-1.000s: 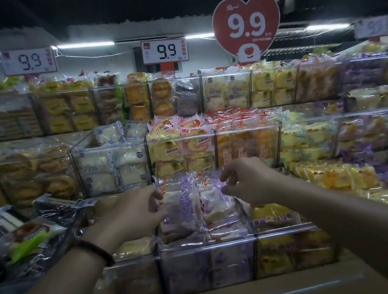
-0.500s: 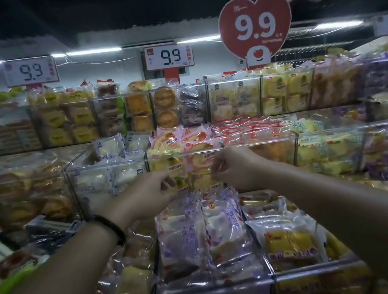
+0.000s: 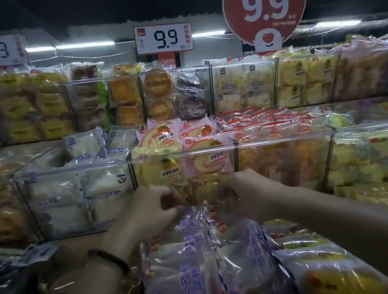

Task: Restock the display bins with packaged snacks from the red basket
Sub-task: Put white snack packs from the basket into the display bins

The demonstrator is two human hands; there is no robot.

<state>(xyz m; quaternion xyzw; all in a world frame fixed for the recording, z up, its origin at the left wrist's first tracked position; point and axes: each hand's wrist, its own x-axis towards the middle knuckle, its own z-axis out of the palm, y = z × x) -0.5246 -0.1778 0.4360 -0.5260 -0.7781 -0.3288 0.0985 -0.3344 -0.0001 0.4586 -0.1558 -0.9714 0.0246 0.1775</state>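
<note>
Currently, the left hand (image 3: 151, 205) and right hand (image 3: 244, 189), fingers curled, each pinch the top edge of the purple-lettered snack packets (image 3: 200, 260), which stand upright just before a clear bin (image 3: 214, 150) of orange rolls.

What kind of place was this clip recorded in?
Most likely a shop's snack aisle: tiered clear display bins packed with wrapped cakes, 9.9 price cards, and a red heart-shaped price sign.
</note>
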